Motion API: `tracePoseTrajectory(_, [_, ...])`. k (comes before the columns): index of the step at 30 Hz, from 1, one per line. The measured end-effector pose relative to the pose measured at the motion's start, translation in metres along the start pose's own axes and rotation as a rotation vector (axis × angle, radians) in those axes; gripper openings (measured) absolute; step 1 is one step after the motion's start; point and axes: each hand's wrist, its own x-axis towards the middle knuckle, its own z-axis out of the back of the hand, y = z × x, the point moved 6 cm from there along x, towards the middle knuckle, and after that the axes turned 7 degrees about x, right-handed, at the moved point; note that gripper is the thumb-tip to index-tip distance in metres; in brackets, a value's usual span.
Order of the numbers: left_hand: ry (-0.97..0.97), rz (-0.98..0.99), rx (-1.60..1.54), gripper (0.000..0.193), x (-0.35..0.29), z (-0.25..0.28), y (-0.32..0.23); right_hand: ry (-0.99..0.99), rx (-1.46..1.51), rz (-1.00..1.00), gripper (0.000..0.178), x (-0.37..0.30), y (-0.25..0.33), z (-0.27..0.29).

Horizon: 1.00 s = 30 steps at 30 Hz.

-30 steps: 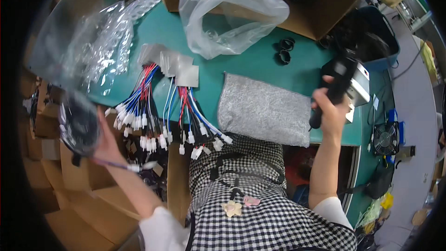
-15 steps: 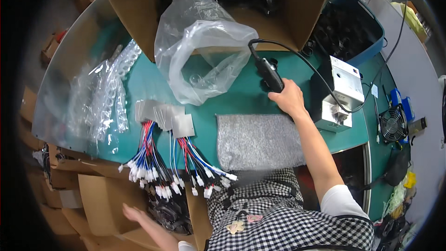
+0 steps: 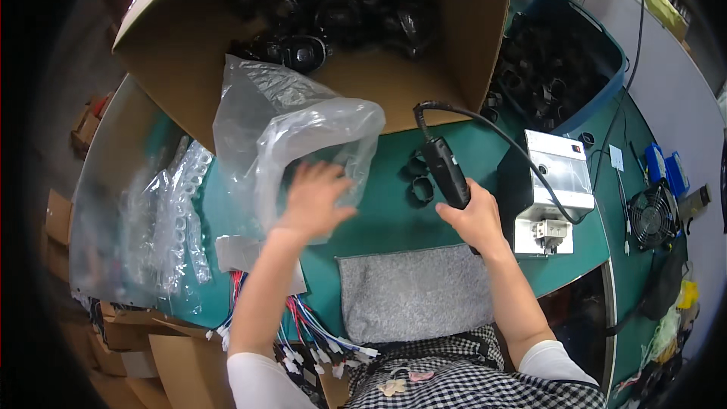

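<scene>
My right hand is wrapped round a black corded electric screwdriver, held at a slant over the green table. Its cable leaves the far end and arcs right toward a white-and-silver machine. Slightly blurred, my left hand reaches over the mouth of a clear plastic bag with fingers spread, holding nothing that I can see. Beside the screwdriver lie small black ring-shaped parts. A grey cloth mat lies between my arms. Grey metal plates with coloured wires are partly hidden by my left forearm.
A big cardboard box of black parts stands open at the back. Behind the machine, a blue bin also holds black parts. Bubble wrap lies at left. A small fan sits at far right.
My left hand has come up from the cardboard boxes below the table to the plastic bag. My right hand still holds the screwdriver, now nearer me. The view has shifted, uncovering black ring parts.
</scene>
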Motion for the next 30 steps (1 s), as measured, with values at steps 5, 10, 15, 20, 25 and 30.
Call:
tracePoseTrajectory(5, [0.081,0.504,0.083,0.051,-0.034,0.0,0.118,0.064,-0.033,0.07,0.045,-0.001,-0.003,-0.007])
tracePoseTrajectory(10, [0.085,0.341,0.045,0.031,-0.016,0.063,0.039,0.042,-0.084,0.189,0.044,-0.001,-0.004,-0.011])
tracePoseTrajectory(15, [0.037,0.016,-0.418,0.025,0.1,0.051,-0.015,0.066,-0.042,0.224,0.045,-0.008,0.006,-0.005])
tracePoseTrajectory(20, [0.059,0.448,-1.829,0.038,0.249,-0.063,0.028,0.152,0.042,0.216,0.05,-0.013,0.006,-0.004])
tracePoseTrajectory(25, [-0.269,0.57,-2.329,0.034,0.381,-0.137,0.04,0.158,0.134,0.103,0.049,-0.013,-0.002,0.005])
tracePoseTrajectory(30, [-0.177,0.596,-2.248,0.023,0.407,-0.147,0.037,0.196,0.16,0.19,0.057,-0.017,-0.008,0.006])
